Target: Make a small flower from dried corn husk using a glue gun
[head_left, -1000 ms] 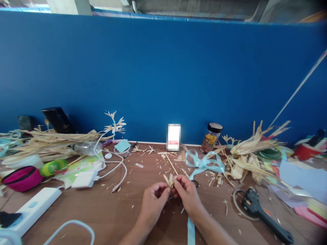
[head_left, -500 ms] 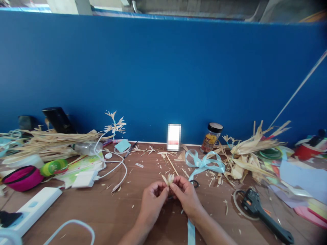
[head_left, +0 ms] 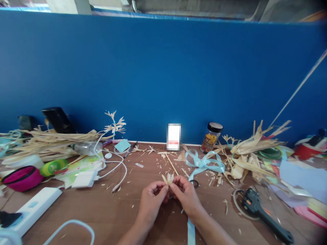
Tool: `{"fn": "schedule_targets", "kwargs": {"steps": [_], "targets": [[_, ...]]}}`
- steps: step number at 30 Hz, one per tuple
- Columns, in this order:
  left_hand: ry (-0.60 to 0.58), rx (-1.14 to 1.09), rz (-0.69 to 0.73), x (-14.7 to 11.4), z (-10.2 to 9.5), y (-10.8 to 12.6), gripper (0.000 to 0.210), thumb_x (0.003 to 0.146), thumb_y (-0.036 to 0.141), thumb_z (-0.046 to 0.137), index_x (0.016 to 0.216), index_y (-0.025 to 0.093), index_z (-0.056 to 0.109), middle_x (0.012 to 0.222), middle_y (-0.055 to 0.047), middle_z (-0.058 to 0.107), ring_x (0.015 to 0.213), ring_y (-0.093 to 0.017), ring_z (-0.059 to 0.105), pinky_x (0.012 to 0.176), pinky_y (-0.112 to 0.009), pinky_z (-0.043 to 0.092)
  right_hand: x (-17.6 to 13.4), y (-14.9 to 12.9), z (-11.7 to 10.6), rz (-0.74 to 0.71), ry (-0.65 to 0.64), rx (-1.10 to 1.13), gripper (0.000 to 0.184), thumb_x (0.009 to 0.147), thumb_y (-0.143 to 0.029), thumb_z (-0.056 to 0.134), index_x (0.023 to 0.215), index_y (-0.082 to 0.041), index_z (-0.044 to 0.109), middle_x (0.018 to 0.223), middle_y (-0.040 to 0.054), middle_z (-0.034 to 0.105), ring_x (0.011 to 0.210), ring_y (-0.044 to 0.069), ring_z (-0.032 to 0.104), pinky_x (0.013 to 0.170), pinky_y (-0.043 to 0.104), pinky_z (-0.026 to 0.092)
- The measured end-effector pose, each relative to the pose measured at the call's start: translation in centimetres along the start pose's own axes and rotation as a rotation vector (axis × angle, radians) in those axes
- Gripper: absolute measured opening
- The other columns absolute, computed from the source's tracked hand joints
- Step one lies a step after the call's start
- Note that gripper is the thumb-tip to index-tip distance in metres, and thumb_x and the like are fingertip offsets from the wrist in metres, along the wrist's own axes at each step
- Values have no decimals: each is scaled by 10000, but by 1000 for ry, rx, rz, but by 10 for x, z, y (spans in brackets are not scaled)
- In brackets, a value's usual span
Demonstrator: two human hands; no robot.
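Head view: straw-coloured flower [head_left: 168, 178], petals spread upward
I see left hand [head_left: 152, 200] and right hand [head_left: 187, 197] both pinching its lower end above the table [head_left: 114, 217], blue ribbon [head_left: 191, 233] near the right

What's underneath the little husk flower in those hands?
Just under the husk flower, the left hand and right hand come together, pinching it. Their fingers cover its base, so its lower end can't be seen.

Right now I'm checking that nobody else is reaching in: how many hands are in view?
2: the left hand and the right hand, side by side, pinching the base of a pale husk piece between them. No others show.
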State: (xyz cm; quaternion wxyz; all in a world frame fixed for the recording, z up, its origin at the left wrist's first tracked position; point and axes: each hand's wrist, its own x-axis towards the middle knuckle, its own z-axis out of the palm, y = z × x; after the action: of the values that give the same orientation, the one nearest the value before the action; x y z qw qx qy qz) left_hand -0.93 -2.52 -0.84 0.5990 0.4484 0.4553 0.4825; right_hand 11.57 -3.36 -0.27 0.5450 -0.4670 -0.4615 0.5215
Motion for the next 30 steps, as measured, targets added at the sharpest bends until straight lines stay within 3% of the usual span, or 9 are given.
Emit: {"fn": "schedule_targets", "kwargs": {"steps": [7, 13, 30], "targets": [[37, 2, -71, 0, 0, 0, 198, 665, 308, 644, 740, 125, 629, 594, -19, 652, 528, -103, 574, 478, -170, 445, 0, -2, 0, 2, 31, 17, 186, 695, -315, 639, 723, -166, 531, 622, -37, 521, 560, 95, 495, 500, 188, 383], [42, -23, -48, 0, 0, 0, 232, 682, 322, 630, 818, 136, 654, 715, -42, 679, 625, -124, 596, 515, -172, 445, -2, -4, 3, 20, -1, 39, 186, 714, -319, 622, 748, -163, 528, 615, -33, 532, 537, 88, 484, 464, 173, 344], [14, -2, -3, 0, 0, -4, 192, 674, 298, 637, 752, 128, 677, 591, -9, 631, 520, -83, 513, 494, -160, 410, 0, 0, 1, -18, -6, -25, 183, 707, -320, 622, 712, -158, 537, 606, -37, 505, 535, 89, 461, 467, 184, 346]]}}
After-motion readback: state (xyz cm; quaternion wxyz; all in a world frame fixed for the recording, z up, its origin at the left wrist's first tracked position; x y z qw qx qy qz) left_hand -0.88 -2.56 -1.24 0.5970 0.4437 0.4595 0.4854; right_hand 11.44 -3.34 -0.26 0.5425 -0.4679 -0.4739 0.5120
